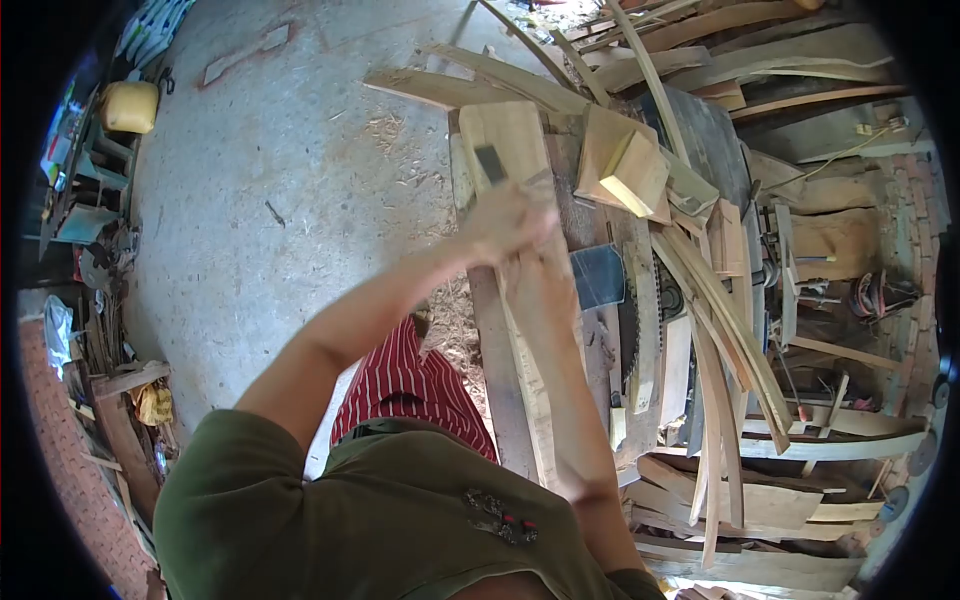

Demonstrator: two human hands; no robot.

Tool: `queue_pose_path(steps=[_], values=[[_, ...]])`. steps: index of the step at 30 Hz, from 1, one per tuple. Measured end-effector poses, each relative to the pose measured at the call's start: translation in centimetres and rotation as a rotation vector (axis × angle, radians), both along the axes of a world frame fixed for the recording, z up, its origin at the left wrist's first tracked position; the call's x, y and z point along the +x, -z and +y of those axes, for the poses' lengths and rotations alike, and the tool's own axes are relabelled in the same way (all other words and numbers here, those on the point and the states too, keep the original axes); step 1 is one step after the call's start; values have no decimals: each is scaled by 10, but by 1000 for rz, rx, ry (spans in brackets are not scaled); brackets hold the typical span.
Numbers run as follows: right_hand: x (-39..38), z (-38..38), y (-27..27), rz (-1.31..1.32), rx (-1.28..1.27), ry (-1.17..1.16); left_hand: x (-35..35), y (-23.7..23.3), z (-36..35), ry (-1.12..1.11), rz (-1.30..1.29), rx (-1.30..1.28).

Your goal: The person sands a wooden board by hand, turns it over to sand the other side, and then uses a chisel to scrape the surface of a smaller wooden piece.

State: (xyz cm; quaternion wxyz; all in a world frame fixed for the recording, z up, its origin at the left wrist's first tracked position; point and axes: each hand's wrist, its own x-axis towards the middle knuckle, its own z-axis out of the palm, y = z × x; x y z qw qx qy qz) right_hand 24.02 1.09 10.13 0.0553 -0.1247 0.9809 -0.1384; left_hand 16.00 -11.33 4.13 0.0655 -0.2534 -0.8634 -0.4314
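Note:
My left hand (508, 222), smeared by motion, is closed over a pale wooden board (500, 128) on the workbench. Close behind it, my right hand (540, 285) has its fingers curled in, low over the same wood. I cannot tell what the two hands grip; it is hidden under the fingers. A small dark rectangular piece (490, 163) shows on the board just beyond my left hand. To the right of my hands lies a dark blue flat piece (598, 276), and past it a toothed saw blade (632, 320).
Wooden blocks (636, 172) stand stacked at the bench's far right. Long curved strips (725, 335) hang over its right side. More planks (780, 50) are piled at the back. Wood shavings (455, 325) litter the concrete floor (270, 190). A yellow jerrycan (130, 106) stands far left.

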Motion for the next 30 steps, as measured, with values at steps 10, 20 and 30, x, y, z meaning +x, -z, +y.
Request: queue_pose_path(steps=[10, 20, 30], values=[[-32, -31, -6, -119, -25, 81, -34, 7, -20, 48, 31, -21], [64, 27, -19, -165, 8, 169, 46, -3, 33, 203, -51, 134], [-63, -7, 2, -32, 40, 142, -76, 3, 10, 64, -64, 187]])
